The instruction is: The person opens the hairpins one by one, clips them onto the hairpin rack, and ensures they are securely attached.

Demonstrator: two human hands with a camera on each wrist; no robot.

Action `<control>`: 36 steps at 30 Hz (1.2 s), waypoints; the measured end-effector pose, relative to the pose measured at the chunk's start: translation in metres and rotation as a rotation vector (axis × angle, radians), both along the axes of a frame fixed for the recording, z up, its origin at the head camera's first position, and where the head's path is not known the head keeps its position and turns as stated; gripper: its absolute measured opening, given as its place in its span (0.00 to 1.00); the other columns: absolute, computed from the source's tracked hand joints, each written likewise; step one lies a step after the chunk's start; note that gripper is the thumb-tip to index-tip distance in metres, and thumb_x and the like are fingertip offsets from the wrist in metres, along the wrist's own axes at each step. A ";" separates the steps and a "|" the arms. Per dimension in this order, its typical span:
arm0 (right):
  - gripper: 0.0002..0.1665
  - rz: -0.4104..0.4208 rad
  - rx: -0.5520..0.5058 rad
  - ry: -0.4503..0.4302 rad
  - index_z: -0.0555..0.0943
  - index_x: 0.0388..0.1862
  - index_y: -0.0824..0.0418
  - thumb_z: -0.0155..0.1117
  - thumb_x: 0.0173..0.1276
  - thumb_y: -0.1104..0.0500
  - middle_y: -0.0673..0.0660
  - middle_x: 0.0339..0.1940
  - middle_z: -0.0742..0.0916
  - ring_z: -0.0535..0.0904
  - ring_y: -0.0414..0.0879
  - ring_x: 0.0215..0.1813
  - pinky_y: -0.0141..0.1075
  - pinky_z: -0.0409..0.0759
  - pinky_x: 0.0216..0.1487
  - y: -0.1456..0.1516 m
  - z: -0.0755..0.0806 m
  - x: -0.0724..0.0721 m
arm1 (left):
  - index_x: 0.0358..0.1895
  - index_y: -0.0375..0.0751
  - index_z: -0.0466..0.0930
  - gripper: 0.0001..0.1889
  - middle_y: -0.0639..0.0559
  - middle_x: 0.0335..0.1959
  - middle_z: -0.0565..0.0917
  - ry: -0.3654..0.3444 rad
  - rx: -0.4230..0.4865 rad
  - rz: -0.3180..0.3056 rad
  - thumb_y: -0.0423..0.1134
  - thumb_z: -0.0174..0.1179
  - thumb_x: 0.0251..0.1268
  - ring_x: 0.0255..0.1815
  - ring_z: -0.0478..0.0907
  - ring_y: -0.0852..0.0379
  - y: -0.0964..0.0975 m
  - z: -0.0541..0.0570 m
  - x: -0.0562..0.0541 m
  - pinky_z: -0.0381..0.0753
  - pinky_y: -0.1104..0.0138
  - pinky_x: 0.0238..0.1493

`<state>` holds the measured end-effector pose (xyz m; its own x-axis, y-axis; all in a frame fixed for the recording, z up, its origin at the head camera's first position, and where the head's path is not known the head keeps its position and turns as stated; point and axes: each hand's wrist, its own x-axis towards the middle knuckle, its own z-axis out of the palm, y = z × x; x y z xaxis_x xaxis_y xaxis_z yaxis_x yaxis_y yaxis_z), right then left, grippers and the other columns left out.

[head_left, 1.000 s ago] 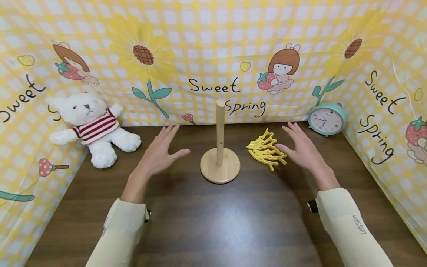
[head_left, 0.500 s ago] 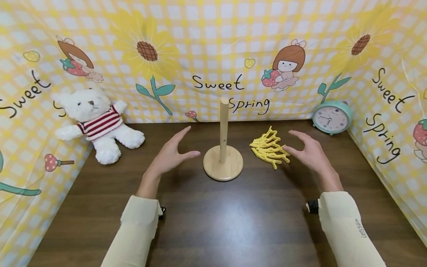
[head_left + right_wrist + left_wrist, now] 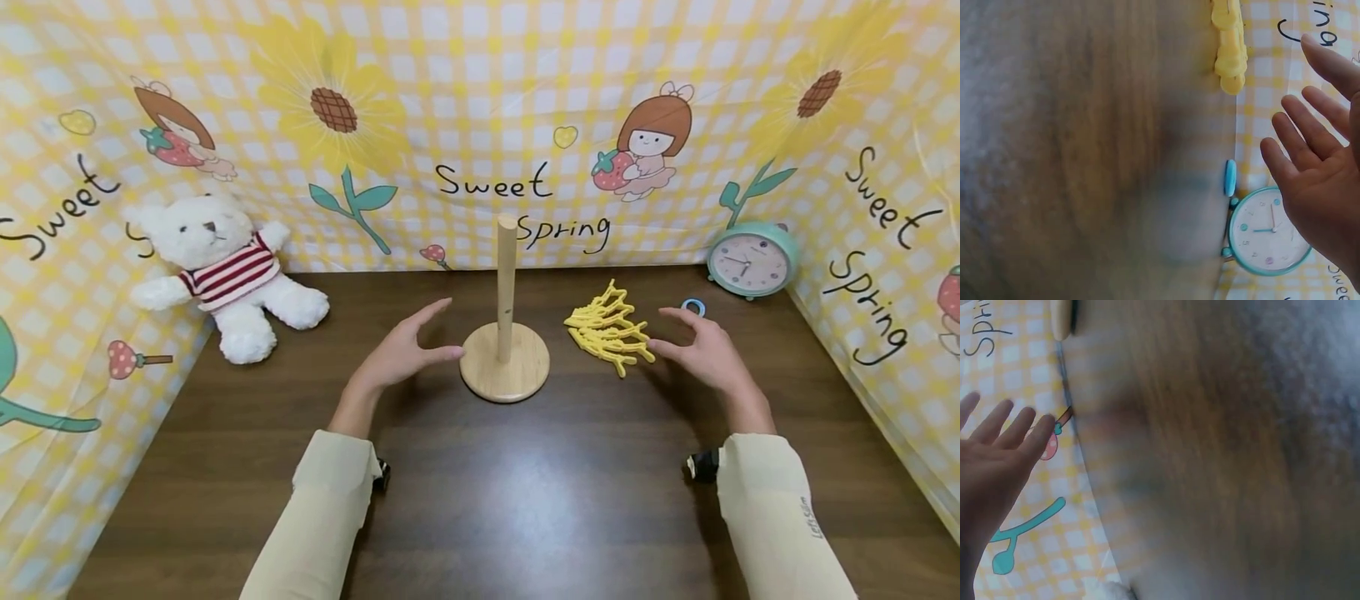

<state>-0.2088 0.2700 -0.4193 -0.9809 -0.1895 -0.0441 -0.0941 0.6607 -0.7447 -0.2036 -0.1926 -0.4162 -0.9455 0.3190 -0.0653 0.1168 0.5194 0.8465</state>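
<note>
The person's left grip [image 3: 401,354], a bare hand, has thumb and fingers held apart, its thumb tip reaching the rim of a pale wooden stand [image 3: 504,333] with a round base and upright post, just to its right; whether they touch cannot be told. The right grip [image 3: 708,350] is likewise parted, thumb tip at the near edge of a flat, branching yellow piece [image 3: 600,337] lying to its left on the dark brown wooden counter [image 3: 517,500]; contact is again unclear. Just beyond the right grip's fingers sits a small blue ring [image 3: 1230,178], and farther right a round mint-green alarm clock [image 3: 752,262]. Beyond the left grip, leftward, sits a white plush bear [image 3: 232,275] in a red-striped top.
</note>
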 end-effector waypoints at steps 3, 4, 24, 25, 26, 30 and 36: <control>0.41 0.015 -0.036 -0.021 0.66 0.75 0.70 0.68 0.72 0.51 0.72 0.74 0.68 0.65 0.71 0.72 0.62 0.65 0.68 0.000 -0.004 0.000 | 0.81 0.54 0.56 0.47 0.49 0.80 0.58 -0.026 0.009 -0.048 0.53 0.73 0.61 0.80 0.50 0.46 -0.001 -0.004 -0.004 0.54 0.43 0.74; 0.40 0.019 -0.045 -0.025 0.66 0.75 0.70 0.68 0.73 0.51 0.72 0.74 0.69 0.65 0.71 0.72 0.62 0.65 0.68 0.000 -0.005 0.000 | 0.81 0.52 0.56 0.48 0.48 0.80 0.58 -0.033 0.015 -0.060 0.52 0.73 0.61 0.80 0.51 0.45 -0.001 -0.005 -0.005 0.56 0.43 0.73; 0.41 -0.044 -0.080 -0.149 0.68 0.73 0.72 0.72 0.69 0.54 0.72 0.67 0.76 0.73 0.63 0.64 0.42 0.76 0.54 0.001 -0.026 0.003 | 0.78 0.35 0.60 0.42 0.35 0.73 0.68 -0.135 0.024 -0.098 0.37 0.72 0.63 0.68 0.69 0.38 0.005 -0.028 -0.014 0.70 0.49 0.66; 0.40 -0.044 -0.080 -0.149 0.68 0.72 0.72 0.72 0.69 0.54 0.72 0.66 0.76 0.73 0.63 0.63 0.41 0.76 0.54 0.001 -0.026 0.003 | 0.78 0.35 0.61 0.42 0.35 0.73 0.68 -0.133 0.020 -0.094 0.37 0.72 0.63 0.67 0.70 0.39 0.004 -0.030 -0.015 0.70 0.50 0.66; 0.40 -0.044 -0.078 -0.148 0.69 0.72 0.72 0.72 0.69 0.54 0.72 0.65 0.77 0.73 0.63 0.63 0.41 0.76 0.53 0.000 -0.026 0.002 | 0.77 0.35 0.62 0.41 0.36 0.72 0.69 -0.133 0.014 -0.089 0.37 0.72 0.63 0.67 0.70 0.39 0.005 -0.030 -0.016 0.70 0.50 0.66; 0.39 -0.041 -0.062 -0.151 0.70 0.71 0.73 0.72 0.68 0.55 0.73 0.63 0.78 0.74 0.63 0.61 0.46 0.75 0.55 -0.001 -0.026 0.001 | 0.76 0.35 0.65 0.40 0.38 0.71 0.71 -0.144 0.002 -0.072 0.36 0.73 0.62 0.63 0.73 0.42 0.006 -0.031 -0.017 0.72 0.52 0.65; 0.34 -0.022 -0.038 -0.140 0.72 0.68 0.73 0.71 0.69 0.59 0.73 0.62 0.78 0.74 0.63 0.60 0.48 0.75 0.55 0.000 -0.028 -0.002 | 0.73 0.34 0.69 0.37 0.38 0.68 0.73 -0.177 0.027 -0.050 0.33 0.73 0.61 0.58 0.77 0.45 0.010 -0.031 -0.017 0.76 0.57 0.60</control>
